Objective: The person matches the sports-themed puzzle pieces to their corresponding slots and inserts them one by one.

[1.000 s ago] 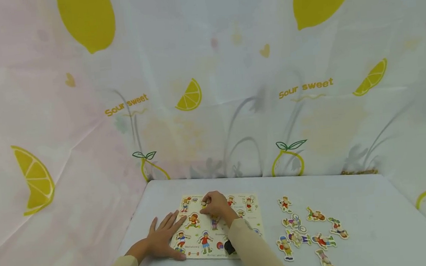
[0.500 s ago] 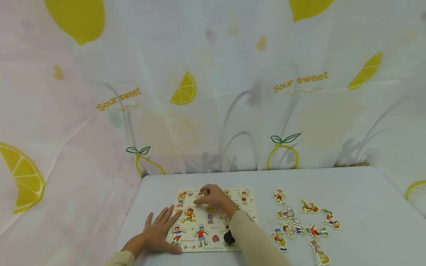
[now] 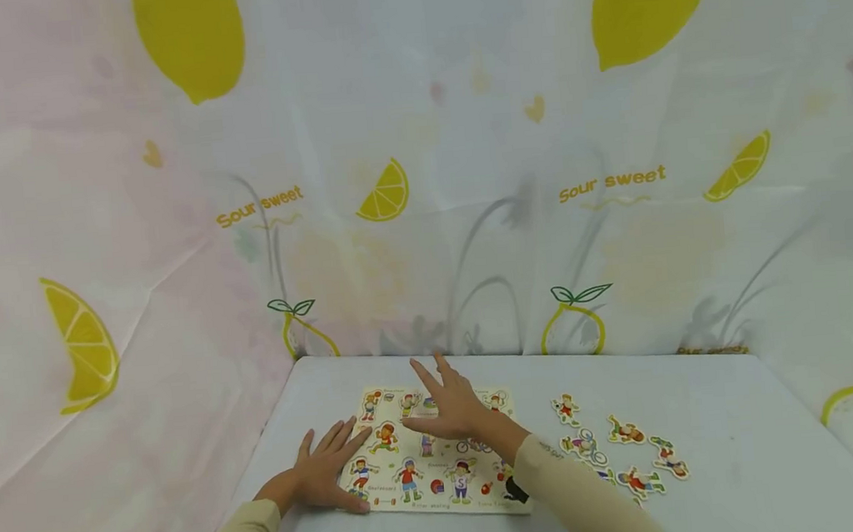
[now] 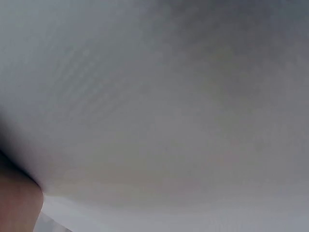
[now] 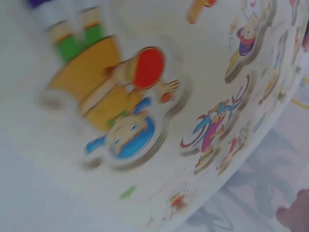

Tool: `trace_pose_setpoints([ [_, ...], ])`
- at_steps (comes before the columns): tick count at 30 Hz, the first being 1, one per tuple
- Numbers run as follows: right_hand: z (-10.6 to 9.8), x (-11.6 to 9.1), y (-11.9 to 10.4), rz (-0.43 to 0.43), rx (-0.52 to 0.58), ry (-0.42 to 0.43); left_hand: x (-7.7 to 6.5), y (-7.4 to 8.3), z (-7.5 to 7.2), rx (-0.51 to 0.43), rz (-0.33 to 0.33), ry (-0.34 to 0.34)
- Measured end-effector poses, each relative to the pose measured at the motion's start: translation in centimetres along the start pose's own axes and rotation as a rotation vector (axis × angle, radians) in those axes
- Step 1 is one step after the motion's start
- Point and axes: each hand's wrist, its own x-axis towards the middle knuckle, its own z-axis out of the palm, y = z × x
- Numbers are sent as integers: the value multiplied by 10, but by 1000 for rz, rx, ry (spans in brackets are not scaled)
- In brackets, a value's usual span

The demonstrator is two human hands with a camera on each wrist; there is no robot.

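Note:
A cream puzzle board (image 3: 483, 504) printed with children doing sports lies at the table's left. My left hand (image 3: 326, 470) rests with spread fingers on its left edge. Over the board's upper middle is my right hand (image 3: 460, 405), fingers straight and apart, holding nothing. It hides part of the top rows. A child figure piece (image 3: 410, 404) sits in the top row, left of that hand. The right wrist view shows a blue-haired table tennis player (image 5: 130, 130) pictured in an outlined recess. In the left wrist view there is mostly a blurred pale surface, with skin at the lower left.
Several loose child-shaped pieces lie on the white table (image 3: 721, 477) right of the board, among them a cyclist (image 3: 583, 446) and a footballer (image 3: 566, 409). My right sleeve (image 3: 579, 488) covers some. A lemon-printed cloth (image 3: 467, 213) hangs behind the table.
My right hand has let go of the top-row child figure, spread its fingers and moved to the right. The left hand stays on the board's edge. The head view has shifted slightly.

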Motion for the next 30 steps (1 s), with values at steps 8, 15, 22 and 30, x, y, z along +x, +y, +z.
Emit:
trace_pose_setpoints([
  [8, -22, -24, 8, -172, -350, 65, 4, -2, -1, 21, 12, 8],
  [15, -34, -48, 26, -193, -404, 72, -9, 14, -15, -50, 37, -17],
  [22, -36, -85, 50, -166, -374, 82, -9, 9, 1, -31, 19, -17],
  [30, -51, -105, 79, -98, -376, 103, -8, 14, -15, -29, -4, -28],
])
